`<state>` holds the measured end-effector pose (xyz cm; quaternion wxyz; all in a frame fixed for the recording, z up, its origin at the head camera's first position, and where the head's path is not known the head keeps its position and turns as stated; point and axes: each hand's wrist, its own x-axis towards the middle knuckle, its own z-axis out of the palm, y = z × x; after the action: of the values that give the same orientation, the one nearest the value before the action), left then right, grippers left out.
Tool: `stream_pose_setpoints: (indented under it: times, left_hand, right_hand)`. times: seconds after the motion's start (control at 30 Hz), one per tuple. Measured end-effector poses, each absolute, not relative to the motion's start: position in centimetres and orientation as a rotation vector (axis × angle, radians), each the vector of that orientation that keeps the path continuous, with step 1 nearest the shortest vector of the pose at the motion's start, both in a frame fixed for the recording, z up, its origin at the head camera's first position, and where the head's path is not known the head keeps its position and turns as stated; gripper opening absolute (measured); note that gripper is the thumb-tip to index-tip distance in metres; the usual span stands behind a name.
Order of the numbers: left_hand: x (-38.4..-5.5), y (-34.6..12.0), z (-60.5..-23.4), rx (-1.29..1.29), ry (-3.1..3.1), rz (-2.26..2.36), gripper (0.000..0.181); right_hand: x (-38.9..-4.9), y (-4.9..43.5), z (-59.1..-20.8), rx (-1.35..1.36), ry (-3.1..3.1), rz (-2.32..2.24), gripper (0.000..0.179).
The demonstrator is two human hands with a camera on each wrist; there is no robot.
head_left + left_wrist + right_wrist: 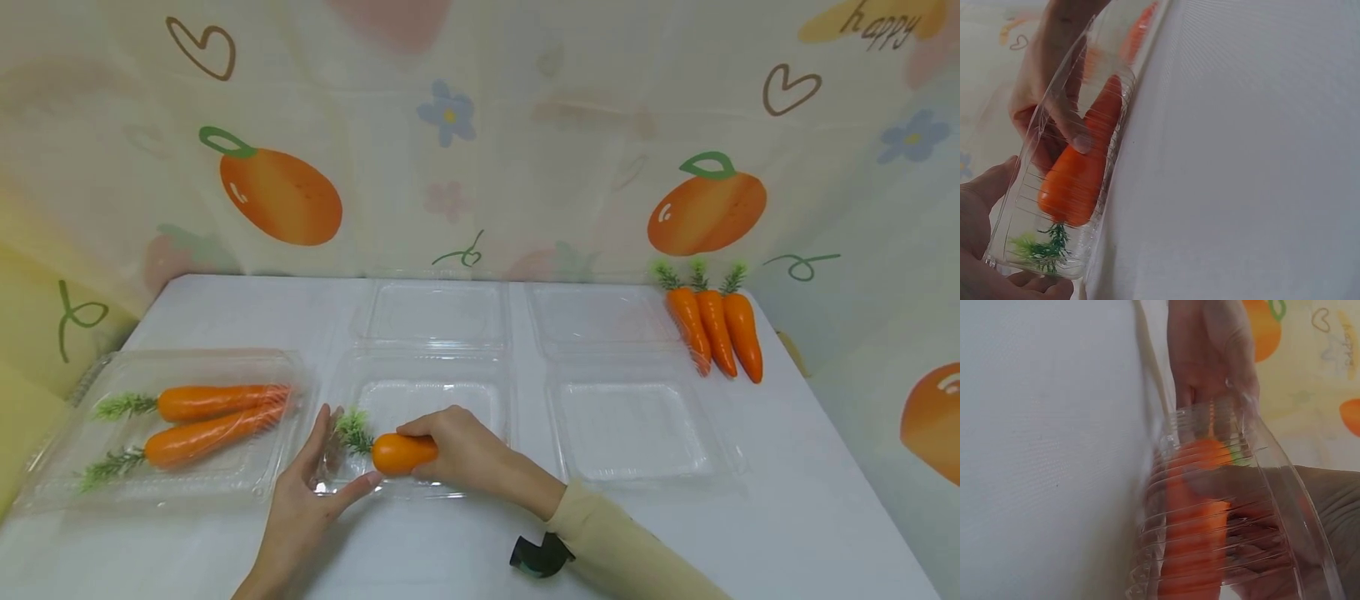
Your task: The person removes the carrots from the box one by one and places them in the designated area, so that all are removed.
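Observation:
In the head view, my right hand [465,450] grips an orange toy carrot [393,455] with a leafy green top [354,431], down inside the middle clear plastic box [491,400]. The right wrist view shows the thumb lying along the carrot [1194,531] behind the ribbed box wall [1166,462]. My left hand [303,492] spreads thumb and fingers about the box's front left corner, the thumb close by the carrot's thick end. In the left wrist view, the left fingertips [1044,284] sit at the box's end, near the green leaves [1047,247].
A closed clear box [288,479] on the left holds two carrots [213,433]. On the right stands another clear box [633,433], its lid folded back. Three carrots [716,329] lie at the back right. A black curved piece [538,557] is by the right sleeve [600,533].

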<state>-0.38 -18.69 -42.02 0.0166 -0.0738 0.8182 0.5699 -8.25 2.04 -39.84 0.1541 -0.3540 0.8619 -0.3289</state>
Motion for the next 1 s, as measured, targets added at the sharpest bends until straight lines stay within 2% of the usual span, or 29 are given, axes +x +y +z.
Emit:
stream_pose_setpoints:
  times: [1.0]
  left_hand:
    - [-0.3, -18.6, -42.2, -0.187, 2.56, 1.816, 0.106]
  right_hand:
    - [-7.6, 3.3, -35.5, -0.981, 2.614, -1.331, 0.05]
